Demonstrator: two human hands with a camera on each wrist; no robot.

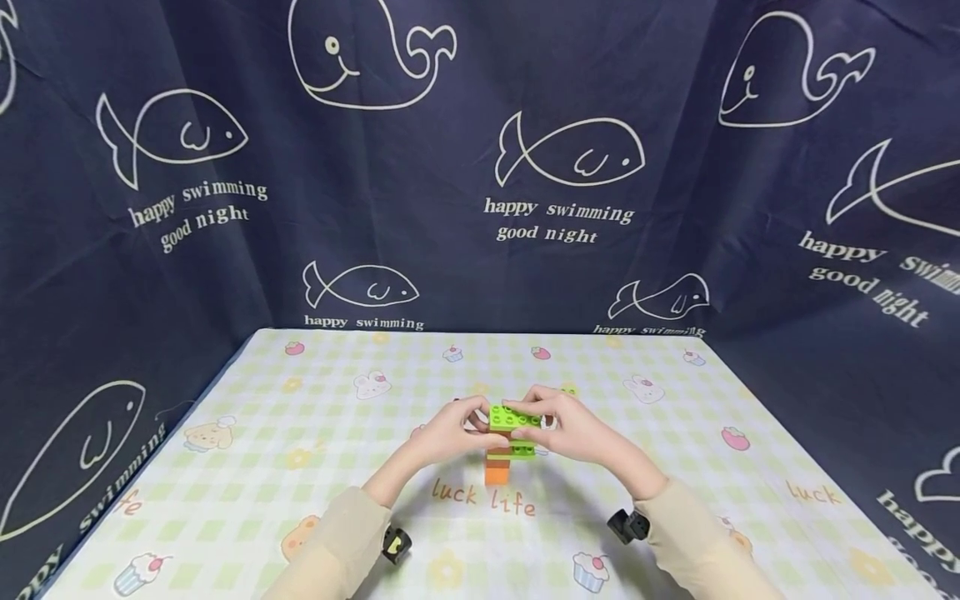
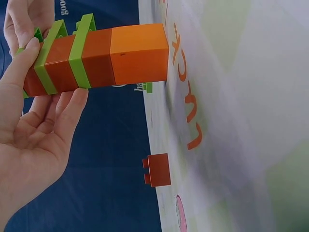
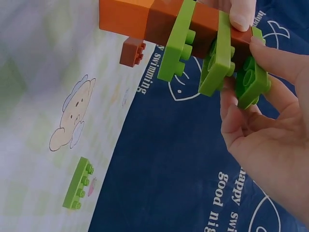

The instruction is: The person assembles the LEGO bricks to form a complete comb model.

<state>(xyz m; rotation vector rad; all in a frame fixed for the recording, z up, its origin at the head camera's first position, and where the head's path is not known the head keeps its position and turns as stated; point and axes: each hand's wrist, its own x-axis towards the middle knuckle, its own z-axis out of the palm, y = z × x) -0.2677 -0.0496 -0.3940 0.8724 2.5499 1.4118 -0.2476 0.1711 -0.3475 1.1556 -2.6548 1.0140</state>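
A tower of toy building bricks stands upright on the table, with an orange brick (image 1: pixel 497 475) at its foot. Above that, reddish-brown bricks (image 2: pixel 98 58) alternate with thin green bricks (image 3: pixel 215 72) that jut out to the right side. My left hand (image 1: pixel 450 435) grips the upper part of the tower, thumb on one side and fingers on the other. My right hand (image 1: pixel 576 427) pinches the overhanging end of the topmost green brick (image 3: pixel 251 87) between thumb and fingers. In the head view the hands partly cover the tower's upper layers.
A loose reddish-brown brick (image 2: pixel 160 170) lies on the table behind the tower, to the left. A loose green brick (image 3: pixel 77 183) lies behind to the right, mostly hidden by my right hand in the head view. A patterned cloth (image 1: pixel 225 500) covers the table; dark curtains (image 1: pixel 465 183) surround it.
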